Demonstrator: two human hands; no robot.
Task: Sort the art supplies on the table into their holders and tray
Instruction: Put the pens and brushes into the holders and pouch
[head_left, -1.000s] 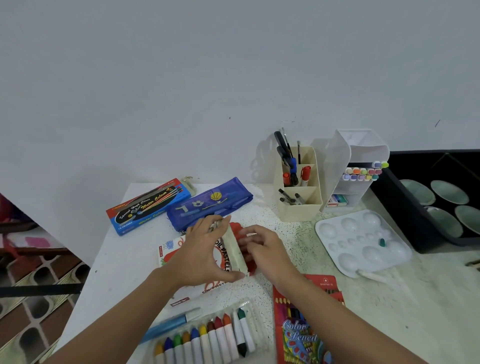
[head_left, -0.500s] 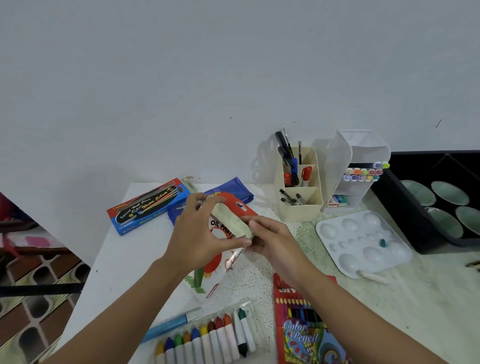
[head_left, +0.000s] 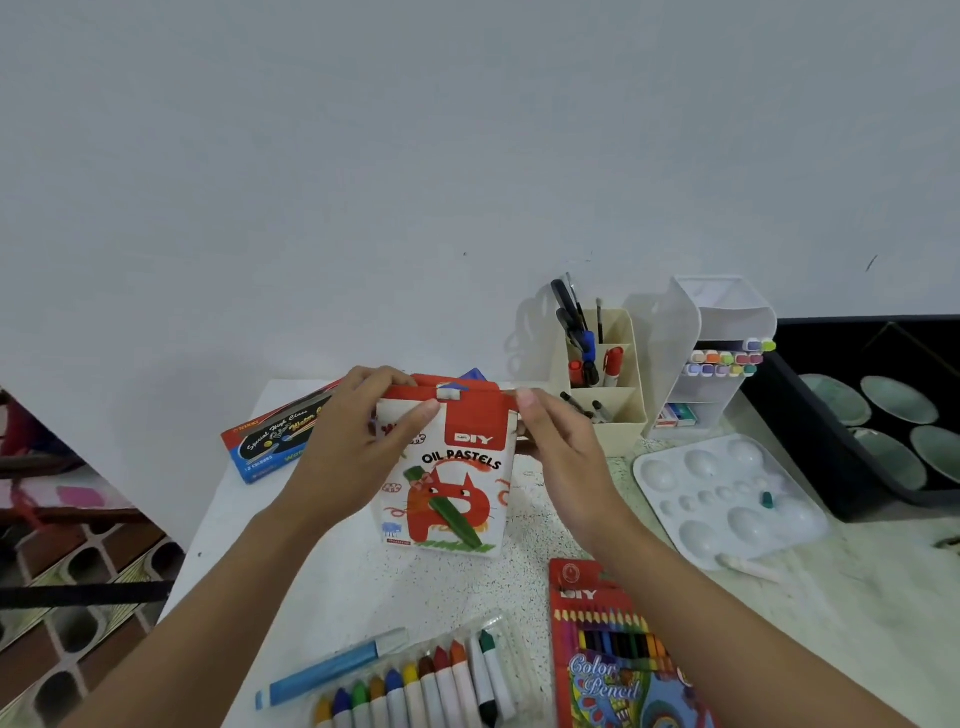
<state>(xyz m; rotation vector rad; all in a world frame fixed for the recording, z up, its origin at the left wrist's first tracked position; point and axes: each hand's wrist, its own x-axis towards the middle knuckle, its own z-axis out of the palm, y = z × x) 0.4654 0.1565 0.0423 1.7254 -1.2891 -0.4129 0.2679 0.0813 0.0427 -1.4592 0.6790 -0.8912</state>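
Table (head_left: 322, 587) centre bare; hands (head_left: 353, 457) (head_left: 566, 462) grip oil pastels box (head_left: 447, 493).

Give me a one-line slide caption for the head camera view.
Both hands, left hand and right hand, hold an upright oil pastels box above the table, crayons in front.

Bare desk (head_left: 332, 587) lies open between box (head_left: 447, 478) and crayon tray (head_left: 431, 680); pencil pack (head_left: 618, 649) blocks the right side.
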